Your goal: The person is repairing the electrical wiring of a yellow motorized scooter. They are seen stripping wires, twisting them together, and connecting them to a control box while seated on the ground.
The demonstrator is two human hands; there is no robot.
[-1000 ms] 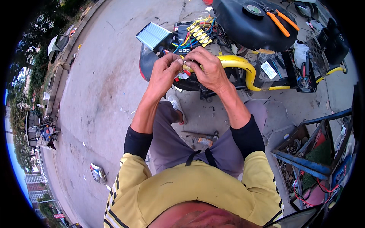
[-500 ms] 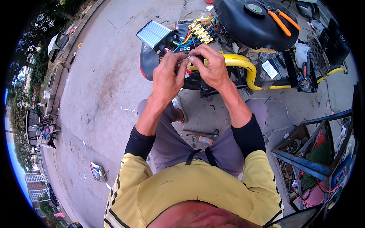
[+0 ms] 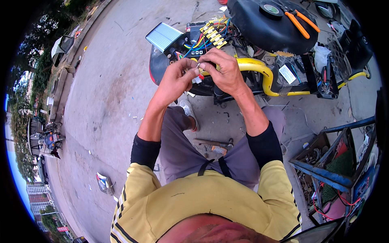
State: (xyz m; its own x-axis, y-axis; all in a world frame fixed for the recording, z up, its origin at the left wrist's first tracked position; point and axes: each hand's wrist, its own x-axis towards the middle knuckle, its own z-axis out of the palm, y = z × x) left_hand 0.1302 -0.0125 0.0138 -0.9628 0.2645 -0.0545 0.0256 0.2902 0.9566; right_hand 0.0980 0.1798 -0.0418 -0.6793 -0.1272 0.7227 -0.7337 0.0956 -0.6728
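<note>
My left hand (image 3: 175,81) and my right hand (image 3: 223,73) meet fingertip to fingertip over a yellow-framed vehicle. Both are closed in a pinch on a thin wire (image 3: 198,65), its end mostly covered by the fingers. Just beneath them shows a small red and white connector (image 3: 197,79). Beyond the hands lie a silver finned controller box (image 3: 164,36), a row of yellow terminal blocks (image 3: 214,35) and several coloured wires (image 3: 197,41). The thick yellow frame tube (image 3: 259,66) runs to the right of my right hand.
On the black seat (image 3: 253,28) rest a roll of black tape (image 3: 271,9) and orange-handled pliers (image 3: 298,25). A hammer (image 3: 212,142) lies on the ground between my legs. At the right stands a blue metal tool box (image 3: 320,172) full of parts. A clear packet (image 3: 104,183) lies to the left.
My left hand has shifted slightly down and its forearm has swung left, with the fingers turned more toward my right hand. The right hand stays nearly in place. The connector below shows more.
</note>
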